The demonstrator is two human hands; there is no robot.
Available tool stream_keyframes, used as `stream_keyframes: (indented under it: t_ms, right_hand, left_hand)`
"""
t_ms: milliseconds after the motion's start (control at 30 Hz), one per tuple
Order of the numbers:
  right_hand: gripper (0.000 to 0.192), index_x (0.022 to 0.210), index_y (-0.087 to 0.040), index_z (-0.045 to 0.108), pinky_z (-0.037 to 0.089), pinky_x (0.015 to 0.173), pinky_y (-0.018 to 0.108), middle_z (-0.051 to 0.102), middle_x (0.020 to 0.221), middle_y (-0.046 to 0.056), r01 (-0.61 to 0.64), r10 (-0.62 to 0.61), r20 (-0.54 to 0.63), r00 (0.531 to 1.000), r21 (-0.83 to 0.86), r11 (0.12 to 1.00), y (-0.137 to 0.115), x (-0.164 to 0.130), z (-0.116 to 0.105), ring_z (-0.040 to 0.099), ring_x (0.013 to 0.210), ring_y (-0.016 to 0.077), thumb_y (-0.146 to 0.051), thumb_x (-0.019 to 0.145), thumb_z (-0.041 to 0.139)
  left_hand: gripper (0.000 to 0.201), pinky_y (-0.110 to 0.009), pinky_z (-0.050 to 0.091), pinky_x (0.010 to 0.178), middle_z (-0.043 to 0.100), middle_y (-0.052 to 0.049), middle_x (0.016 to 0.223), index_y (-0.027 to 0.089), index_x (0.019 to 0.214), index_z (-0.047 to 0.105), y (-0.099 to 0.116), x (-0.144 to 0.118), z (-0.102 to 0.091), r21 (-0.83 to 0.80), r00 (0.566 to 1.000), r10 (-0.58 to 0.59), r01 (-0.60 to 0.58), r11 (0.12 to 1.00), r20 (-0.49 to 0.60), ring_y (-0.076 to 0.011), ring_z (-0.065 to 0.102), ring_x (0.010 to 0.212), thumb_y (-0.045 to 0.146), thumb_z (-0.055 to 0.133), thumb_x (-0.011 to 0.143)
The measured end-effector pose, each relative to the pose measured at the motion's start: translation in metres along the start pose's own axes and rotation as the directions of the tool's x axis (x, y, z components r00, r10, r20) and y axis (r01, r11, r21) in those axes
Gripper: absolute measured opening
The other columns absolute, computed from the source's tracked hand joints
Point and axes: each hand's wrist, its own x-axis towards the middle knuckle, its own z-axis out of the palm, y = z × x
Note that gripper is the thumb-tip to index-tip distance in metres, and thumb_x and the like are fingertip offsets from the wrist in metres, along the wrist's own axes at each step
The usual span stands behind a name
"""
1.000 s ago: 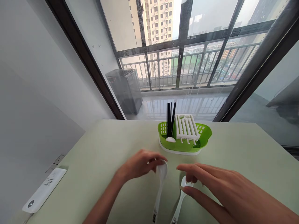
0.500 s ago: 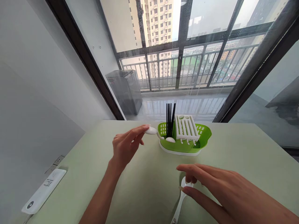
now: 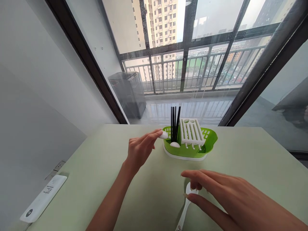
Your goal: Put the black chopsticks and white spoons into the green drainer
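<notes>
While pinched in left fingers [image 3: 154, 134], spoon [image 3: 164, 135] at holder [image 3: 209, 144].

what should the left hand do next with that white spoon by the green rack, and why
Probably lower it a little further and let go. The left hand pinches the white spoon by its bowl at the green rack rim, beside the black chopsticks and another spoon already inside.
</notes>
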Motion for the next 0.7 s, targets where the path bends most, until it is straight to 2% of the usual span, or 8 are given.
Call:
stream_keyframes:
  t_ms: [100,267,467,633,700]
  right_hand:
    - [0.029,0.134,-0.026,0.059,0.064,0.068,0.027,0.079,0.112,0.003,0.009,-0.009,-0.007,1.000,0.000,1.000,0.001,-0.002,0.001,0.078,0.090,0.0192,-0.032,0.106,0.052]
    - [0.028,0.132,-0.026,0.060,0.064,0.068,0.027,0.079,0.112,0.002,0.010,-0.010,-0.012,1.000,-0.003,1.000,0.001,-0.001,0.003,0.079,0.089,0.0193,-0.031,0.106,0.053]
    - [0.028,0.132,-0.026,0.060,0.064,0.068,0.028,0.079,0.112,0.002,0.008,-0.009,-0.033,0.999,-0.004,1.000,0.000,0.000,0.002,0.079,0.089,0.0193,-0.030,0.105,0.054]
    - [0.028,0.133,-0.026,0.060,0.064,0.067,0.028,0.079,0.110,0.001,0.013,-0.013,-0.033,0.999,-0.007,1.000,0.000,-0.001,0.002,0.079,0.087,0.0188,-0.030,0.106,0.053]
    - [0.029,0.133,-0.026,0.060,0.064,0.067,0.027,0.079,0.110,0.001,0.015,-0.016,-0.029,0.999,-0.007,1.000,0.000,-0.002,0.002,0.079,0.087,0.0186,-0.031,0.106,0.052]
  left_hand:
    - [0.027,-0.014,0.055,0.058,0.080,0.001,0.120,0.026,0.118,0.073,-0.007,-0.010,0.018,-0.041,0.997,0.000,0.003,0.999,0.071,-0.0037,0.075,0.063,0.009,0.060,0.102]
    - [0.026,-0.015,0.055,0.058,0.080,0.001,0.121,0.026,0.119,0.072,-0.015,-0.028,0.038,-0.054,0.989,0.002,0.006,0.999,0.148,-0.0078,0.079,0.075,0.012,0.057,0.104]
    - [0.019,-0.017,0.055,0.058,0.080,0.002,0.120,0.027,0.114,0.073,-0.017,-0.037,0.043,-0.031,0.975,-0.054,0.062,0.998,0.213,-0.0103,0.080,0.078,0.017,0.061,0.103]
    - [0.019,-0.019,0.055,0.061,0.080,0.001,0.122,0.027,0.117,0.072,-0.016,-0.034,0.042,0.015,0.950,-0.091,0.091,0.996,0.300,-0.0146,0.081,0.089,0.019,0.061,0.103]
    - [0.020,-0.020,0.055,0.062,0.079,0.001,0.123,0.027,0.118,0.071,-0.015,-0.031,0.041,0.021,0.939,-0.101,0.100,0.995,0.329,-0.0145,0.081,0.084,0.020,0.062,0.102]
